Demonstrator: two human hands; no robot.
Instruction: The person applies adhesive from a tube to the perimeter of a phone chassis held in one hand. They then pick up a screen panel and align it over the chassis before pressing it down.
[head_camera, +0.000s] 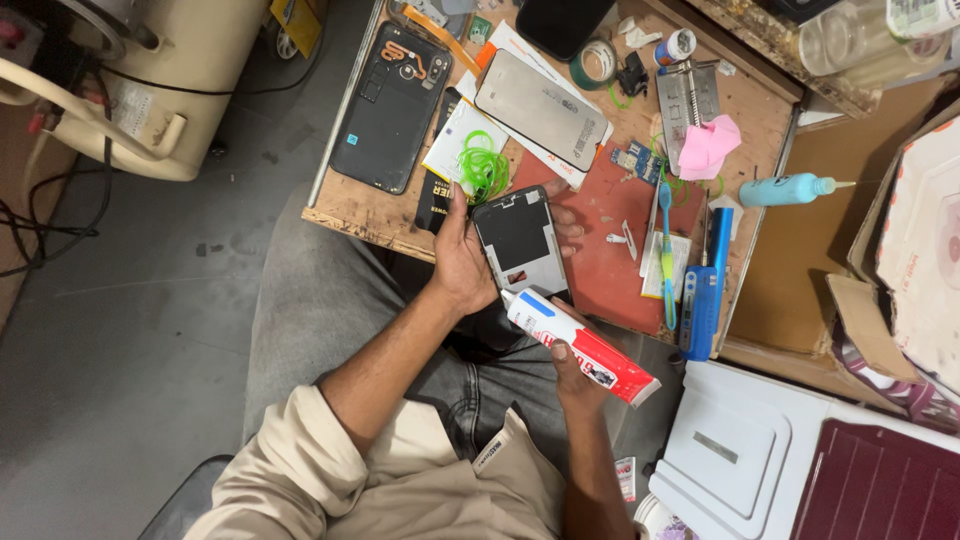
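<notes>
Right hand (572, 362) clamped on glue tube (580, 345), nozzle at phone frame (520, 243) gripped in left hand (462, 262). Risk: over-squeeze floods frame; tilted frame slips.

Glue tube (580, 345) below phone frame (520, 243)

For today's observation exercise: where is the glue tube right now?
In the head view, the glue tube is in the right hand, low centre, its nozzle just below the phone frame held by the left hand.
</notes>
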